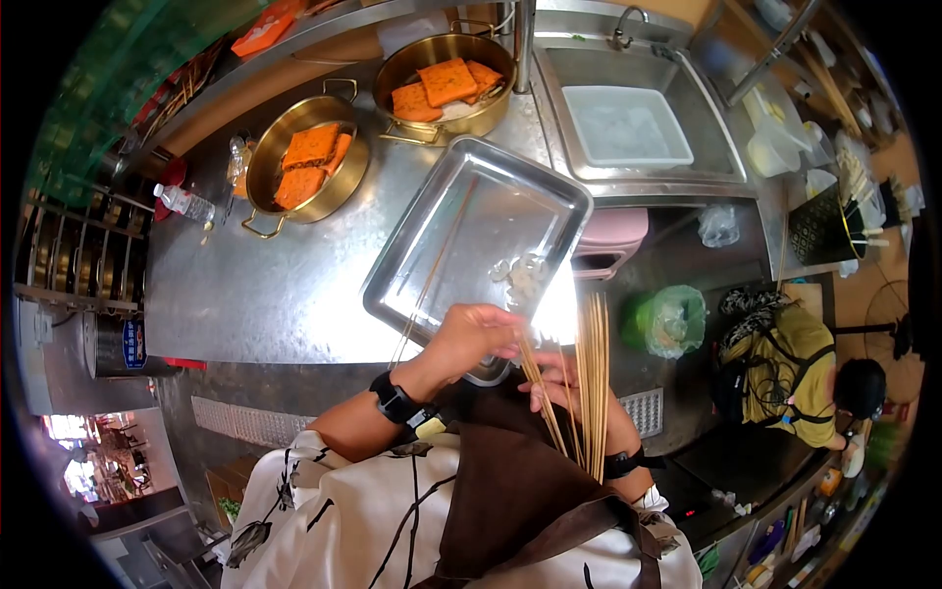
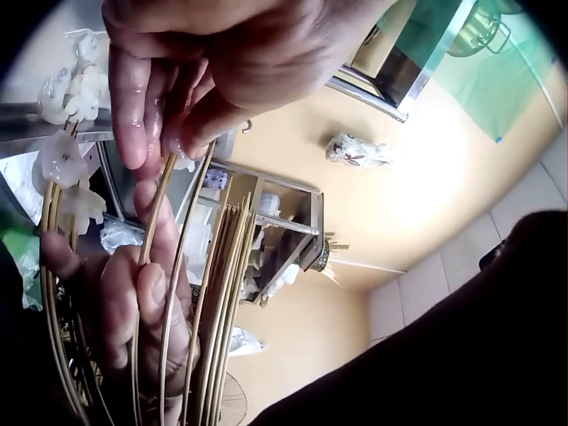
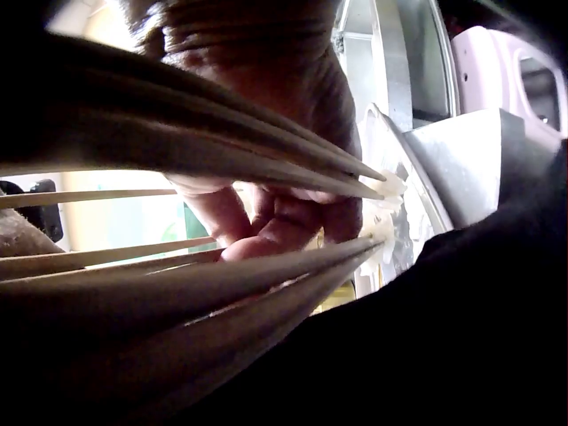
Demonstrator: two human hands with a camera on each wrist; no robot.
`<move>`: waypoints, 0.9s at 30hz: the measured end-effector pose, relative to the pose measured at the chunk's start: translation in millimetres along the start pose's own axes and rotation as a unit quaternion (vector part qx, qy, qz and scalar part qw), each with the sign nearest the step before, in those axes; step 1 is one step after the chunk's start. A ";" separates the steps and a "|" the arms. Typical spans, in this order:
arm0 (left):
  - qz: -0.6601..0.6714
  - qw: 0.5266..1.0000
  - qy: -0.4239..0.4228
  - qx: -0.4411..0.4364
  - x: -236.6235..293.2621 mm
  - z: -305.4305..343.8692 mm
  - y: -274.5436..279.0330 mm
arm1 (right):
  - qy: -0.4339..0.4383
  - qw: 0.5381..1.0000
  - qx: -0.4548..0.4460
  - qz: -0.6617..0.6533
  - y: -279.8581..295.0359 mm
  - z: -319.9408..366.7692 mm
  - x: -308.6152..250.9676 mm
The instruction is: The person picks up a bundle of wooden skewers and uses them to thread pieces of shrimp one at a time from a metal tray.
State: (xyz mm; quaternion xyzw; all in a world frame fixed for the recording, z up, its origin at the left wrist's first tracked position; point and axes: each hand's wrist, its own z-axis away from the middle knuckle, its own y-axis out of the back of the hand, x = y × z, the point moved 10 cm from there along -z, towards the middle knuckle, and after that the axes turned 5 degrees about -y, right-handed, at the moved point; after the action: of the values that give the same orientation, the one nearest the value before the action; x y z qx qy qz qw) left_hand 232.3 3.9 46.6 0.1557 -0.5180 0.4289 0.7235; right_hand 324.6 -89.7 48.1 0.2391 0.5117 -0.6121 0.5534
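Note:
My left hand [image 1: 469,339] is over the near edge of a metal tray [image 1: 471,147]. In the left wrist view its thumb and fingers pinch a small, wet, translucent pale piece of food [image 2: 176,146] at a skewer's tip. Below it, my right hand [image 1: 564,388] holds several bamboo skewers [image 1: 593,368] in a spread bunch, their shafts running back toward the apron. Some skewers carry pale pieces [image 2: 67,160] near their tips. More pale pieces [image 1: 525,280] lie in the tray's near right part, and a long thin skewer [image 1: 442,245] lies across its left side.
Two brass pans [image 1: 353,182] with orange slabs stand on the steel counter [image 1: 196,285], near a plastic bottle [image 1: 186,204]. A sink [image 1: 677,182] holding a white basin [image 1: 599,147] is at back right. A green bin [image 1: 638,319] and another person [image 1: 810,373] are to the right.

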 end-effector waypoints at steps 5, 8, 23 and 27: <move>0.135 0.990 0.042 0.027 -15.1 2.4 -4.8 | 0.008 0.999 0.037 -0.032 5.3 0.1 -1.4; 0.210 0.976 0.037 0.036 -16.0 2.9 -8.9 | 0.001 0.999 0.039 -0.023 4.1 0.5 -7.0; 0.230 0.972 0.034 0.040 -17.8 11.1 -17.0 | 0.042 0.999 0.009 -0.011 1.9 -0.3 -3.9; 0.225 0.972 0.048 0.037 -22.4 12.7 -19.7 | 0.039 0.999 0.014 -0.014 1.0 0.2 -5.3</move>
State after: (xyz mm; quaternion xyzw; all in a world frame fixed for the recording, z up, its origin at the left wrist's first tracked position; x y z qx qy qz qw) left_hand 237.7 -26.3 36.4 0.0407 -0.4878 0.6067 0.6263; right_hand 327.0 -87.5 52.3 0.2634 0.5278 -0.6173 0.5206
